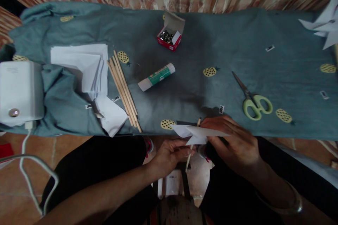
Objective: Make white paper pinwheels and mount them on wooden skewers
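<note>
Paper pinwheel (198, 135) sat in curled right hand (235, 139); left hand (170, 155) pinched its dowel (188, 163). Another pinwheel (326, 24) looked formed; spare dowels (123, 91) remained.

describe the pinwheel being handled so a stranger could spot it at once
Find the near edge of the pineapple-print cloth. Between the left hand and right hand there is a white paper pinwheel with a wooden stick. Unlike the other pinwheel, at far right, it is in hand.
</note>
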Available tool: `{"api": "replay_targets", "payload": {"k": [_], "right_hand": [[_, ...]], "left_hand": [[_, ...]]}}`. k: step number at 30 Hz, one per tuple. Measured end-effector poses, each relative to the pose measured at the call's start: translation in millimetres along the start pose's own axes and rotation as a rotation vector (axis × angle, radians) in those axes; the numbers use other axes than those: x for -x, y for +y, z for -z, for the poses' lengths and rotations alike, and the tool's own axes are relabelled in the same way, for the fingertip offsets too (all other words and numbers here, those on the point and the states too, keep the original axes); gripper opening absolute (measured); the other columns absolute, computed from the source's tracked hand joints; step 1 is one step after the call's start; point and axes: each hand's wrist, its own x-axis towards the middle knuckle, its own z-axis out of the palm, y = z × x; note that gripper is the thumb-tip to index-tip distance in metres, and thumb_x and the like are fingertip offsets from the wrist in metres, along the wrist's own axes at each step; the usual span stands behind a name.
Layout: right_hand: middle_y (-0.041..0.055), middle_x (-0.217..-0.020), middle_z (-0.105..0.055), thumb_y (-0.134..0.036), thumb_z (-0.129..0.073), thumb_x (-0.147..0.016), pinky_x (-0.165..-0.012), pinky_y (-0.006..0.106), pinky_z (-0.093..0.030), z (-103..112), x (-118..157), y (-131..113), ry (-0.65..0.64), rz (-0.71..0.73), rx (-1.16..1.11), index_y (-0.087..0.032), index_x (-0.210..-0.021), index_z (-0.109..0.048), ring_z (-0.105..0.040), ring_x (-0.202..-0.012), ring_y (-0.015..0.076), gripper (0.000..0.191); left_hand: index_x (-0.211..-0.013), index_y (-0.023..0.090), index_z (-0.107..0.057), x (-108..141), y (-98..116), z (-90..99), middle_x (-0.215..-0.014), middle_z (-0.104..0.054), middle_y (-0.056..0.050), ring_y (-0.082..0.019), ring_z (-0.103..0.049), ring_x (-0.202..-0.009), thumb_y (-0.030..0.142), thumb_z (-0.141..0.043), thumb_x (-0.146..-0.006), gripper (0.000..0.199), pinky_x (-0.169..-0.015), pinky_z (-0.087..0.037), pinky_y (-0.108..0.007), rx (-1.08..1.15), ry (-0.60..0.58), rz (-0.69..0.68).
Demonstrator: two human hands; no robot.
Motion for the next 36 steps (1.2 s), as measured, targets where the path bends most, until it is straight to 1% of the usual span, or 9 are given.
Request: {"api": "replay_targets", "payload": {"k": [3, 7, 12, 15, 18, 23, 27, 32, 36], "right_hand": [[0.0095, -0.096, -0.073, -0.001, -0.058, -0.085, -0.084, 0.035, -0.055, 0.1, 1.1, 1.1, 0.0, -0.011, -0.004, -0.014, -0.106, -0.063, -0.068, -0.09, 0.0202, 0.025], [0.008, -0.095, -0.074, -0.001, -0.058, -0.085, -0.084, 0.035, -0.055, 0.6, 2.1, 1.8, 0.007, -0.015, -0.011, -0.015, -0.106, -0.064, -0.069, -0.09, 0.02, 0.026], [0.0095, -0.097, -0.073, 0.001, -0.059, -0.084, -0.084, 0.035, -0.055, -0.4, 1.9, 2.0, 0.01, 0.001, -0.025, -0.014, -0.109, -0.062, -0.069, -0.091, 0.0203, 0.03], [0.0097, -0.096, -0.073, 0.002, -0.059, -0.084, -0.084, 0.035, -0.055, -1.1, 1.5, 2.3, 0.01, -0.001, -0.024, -0.014, -0.109, -0.062, -0.068, -0.091, 0.0197, 0.03], [0.01, -0.096, -0.072, 0.002, -0.058, -0.084, -0.085, 0.035, -0.054, -1.4, 2.2, 3.1, -0.001, -0.003, -0.026, -0.013, -0.108, -0.061, -0.067, -0.092, 0.0191, 0.028], [0.0109, -0.098, -0.072, 0.001, -0.058, -0.085, -0.088, 0.035, -0.053, -1.2, 4.7, 3.8, -0.022, -0.004, -0.016, -0.011, -0.109, -0.061, -0.067, -0.094, 0.0191, 0.027], [0.0117, -0.097, -0.072, 0.0, -0.059, -0.086, -0.087, 0.035, -0.054, -0.8, 4.8, 2.5, -0.016, -0.006, -0.021, -0.01, -0.109, -0.061, -0.066, -0.095, 0.0194, 0.026], [0.0127, -0.097, -0.072, 0.002, -0.058, -0.084, -0.085, 0.036, -0.056, -0.1, 4.7, 1.3, 0.002, 0.009, -0.037, -0.009, -0.111, -0.061, -0.067, -0.095, 0.0208, 0.029], [0.0111, -0.097, -0.073, 0.002, -0.056, -0.084, -0.084, 0.038, -0.057, -0.1, 6.3, 0.7, 0.009, -0.015, -0.055, -0.012, -0.114, -0.061, -0.068, -0.095, 0.021, 0.033]], "left_hand": [[-0.079, 0.019, -0.081, 0.1, 0.4, -0.8, -0.077, -0.074, -0.001, -0.012, -0.062, -0.076, 0.047, -0.089, -0.057, 0.036, -0.083, -0.049, -0.024, -0.004, 0.006, -0.001], [-0.079, 0.02, -0.081, 0.5, -1.4, -0.1, -0.078, -0.074, 0.0, -0.01, -0.061, -0.077, 0.046, -0.09, -0.058, 0.035, -0.082, -0.049, -0.022, 0.011, 0.015, 0.013], [-0.078, 0.02, -0.081, 1.6, -0.1, -0.7, -0.078, -0.072, 0.001, -0.008, -0.059, -0.075, 0.043, -0.09, -0.057, 0.033, -0.08, -0.048, -0.019, 0.037, 0.014, 0.037], [-0.076, 0.02, -0.081, 2.2, 2.0, -2.0, -0.077, -0.071, 0.001, -0.009, -0.058, -0.075, 0.044, -0.09, -0.057, 0.033, -0.078, -0.048, -0.019, 0.028, 0.018, 0.038], [-0.076, 0.02, -0.081, 2.3, 2.2, -2.2, -0.078, -0.071, 0.001, -0.009, -0.058, -0.076, 0.046, -0.09, -0.057, 0.033, -0.079, -0.048, -0.02, 0.021, 0.018, 0.033], [-0.082, 0.02, -0.081, 1.8, -0.2, -0.2, -0.081, -0.072, -0.001, -0.011, -0.058, -0.08, 0.049, -0.087, -0.061, 0.036, -0.08, -0.046, -0.02, -0.052, 0.006, 0.01], [-0.086, 0.02, -0.081, 1.9, 0.4, -0.2, -0.085, -0.074, -0.002, -0.012, -0.058, -0.082, 0.051, -0.085, -0.064, 0.039, -0.084, -0.046, -0.022, -0.092, 0.01, 0.017], [-0.088, 0.019, -0.081, 2.1, 0.5, 0.0, -0.088, -0.075, -0.004, -0.016, -0.061, -0.085, 0.053, -0.085, -0.062, 0.043, -0.087, -0.047, -0.026, -0.11, 0.024, 0.025], [-0.091, 0.019, -0.081, 2.1, -1.2, 1.6, -0.09, -0.076, -0.005, -0.018, -0.063, -0.086, 0.052, -0.082, -0.067, 0.042, -0.089, -0.048, -0.029, -0.135, 0.019, 0.018]]}}
